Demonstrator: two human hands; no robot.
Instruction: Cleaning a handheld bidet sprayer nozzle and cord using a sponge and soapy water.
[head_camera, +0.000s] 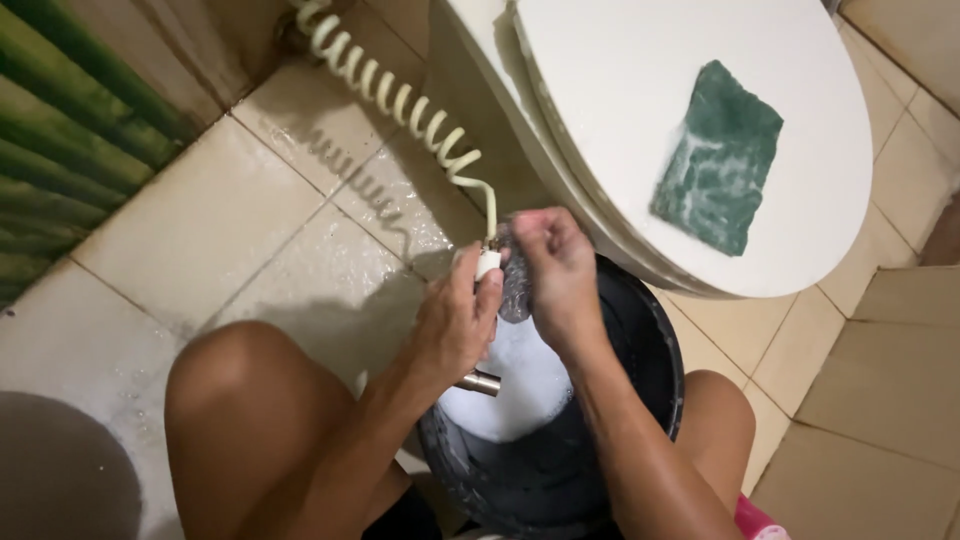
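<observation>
We're squatting on a wet tiled floor (230, 220), looking down btwn our knees at a dark bucket (655, 370) w/ white foam (520, 380) inside. Both hands work just above it, centre of view.

Our left hand (455, 325) is closed round a bidet sprayer (485, 268): fingers wrapped on the whitish handle, its metal end poking out below the palm over the foam. A cream coiled hose (400, 100) runs from the top of the sprayer up and away to the far left, toward the wall.

Our right hand (555, 270) is closed too, fingertips pinching a small greyish scrubbing wad (513, 285) pressed against the sprayer, right beside the left hand's fingers. The two hands touch or nearly touch; can't tell exactly where wad ends and sprayer head begins, it's blurred.

Far right: a white toilet (620, 130) w/ lid down, rim overhanging the far edge of the bucket. A green scouring pad (718, 160), soapy, lies flat on the lid, well apart from both hands.

Far left corner: green striped surface (60, 130). Near left: dark grey patch (60, 470) on the floor by our left knee. Near right, a bit of pink (755, 518) shows under our right leg.
</observation>
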